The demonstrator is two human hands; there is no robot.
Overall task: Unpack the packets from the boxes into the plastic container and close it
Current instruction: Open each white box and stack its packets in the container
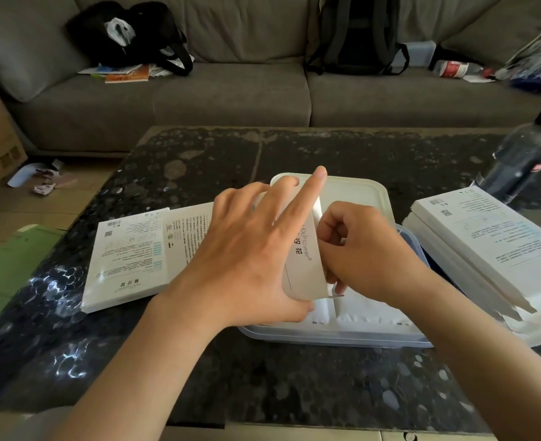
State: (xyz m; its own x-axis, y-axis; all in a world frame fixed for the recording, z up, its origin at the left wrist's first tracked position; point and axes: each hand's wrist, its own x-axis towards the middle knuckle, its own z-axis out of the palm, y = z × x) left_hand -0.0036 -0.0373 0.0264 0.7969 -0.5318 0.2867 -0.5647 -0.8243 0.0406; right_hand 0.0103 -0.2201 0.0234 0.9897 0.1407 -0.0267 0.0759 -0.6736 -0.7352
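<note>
Holding a white box [304,259] over the container [333,337], the left hand [247,259] has its thumb under the near end of the box. Its index finger lies straight along the upper edge and the other fingers go around the far side, so this grip is closed on the box. The box is tilted, with its printed face turned to the camera.

The right hand [368,253] is at the right side of the box, its fingers curled tightly and pinching the edge there. I cannot tell if this grip also has a packet inside it.

The container stands on the dark counter [326,377], directly below both hands, and white packets [368,310] lie in it. Its white lid [358,192] lies just behind it.

Flat boxes [129,259] lie on the counter to the left of the container, and a stack [485,246] of more boxes lies to the right, touching it. A dark bottle [524,157] stands behind this stack. Beyond the counter is a grey sofa [231,97] with a backpack [358,33] on it.
</note>
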